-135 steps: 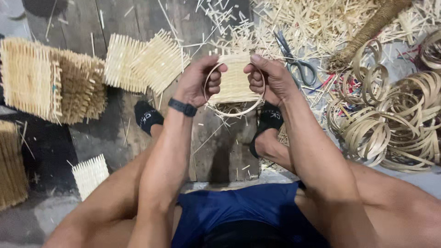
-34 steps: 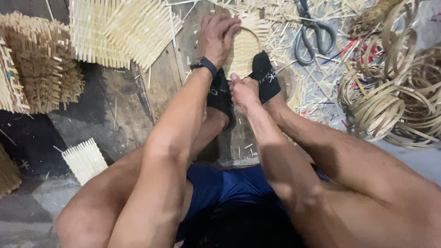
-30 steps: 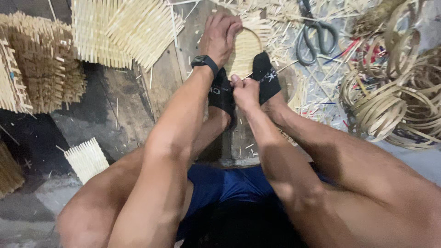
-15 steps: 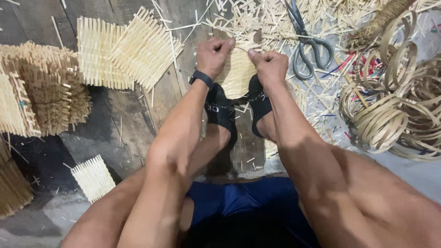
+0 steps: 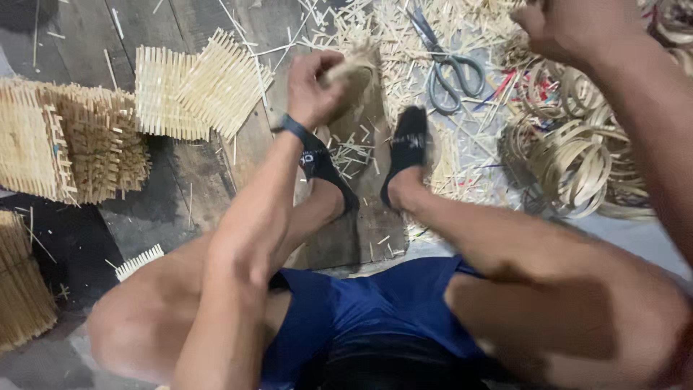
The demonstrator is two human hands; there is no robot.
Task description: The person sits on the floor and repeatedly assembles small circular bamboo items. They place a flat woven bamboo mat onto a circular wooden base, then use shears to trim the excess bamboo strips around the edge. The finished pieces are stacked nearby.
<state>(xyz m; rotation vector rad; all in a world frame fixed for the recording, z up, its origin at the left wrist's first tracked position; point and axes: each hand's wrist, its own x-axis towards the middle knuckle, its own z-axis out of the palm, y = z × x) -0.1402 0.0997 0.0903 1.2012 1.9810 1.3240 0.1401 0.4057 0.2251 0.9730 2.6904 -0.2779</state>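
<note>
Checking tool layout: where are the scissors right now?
In the head view, the scissors lie on the floor among the loose splints, upper middle, between the left hand and the coiled strips, untouched by either hand.

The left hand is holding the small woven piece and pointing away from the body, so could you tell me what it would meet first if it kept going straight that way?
Probably the litter of cut bamboo slivers on the floor just beyond the left hand and its woven piece; depth is unclear.

A dark, worn wooden plank floor [image 5: 79,29] lies littered with pale bamboo splinters [image 5: 375,29]; a grey patch [image 5: 635,245] shows at right.
</note>
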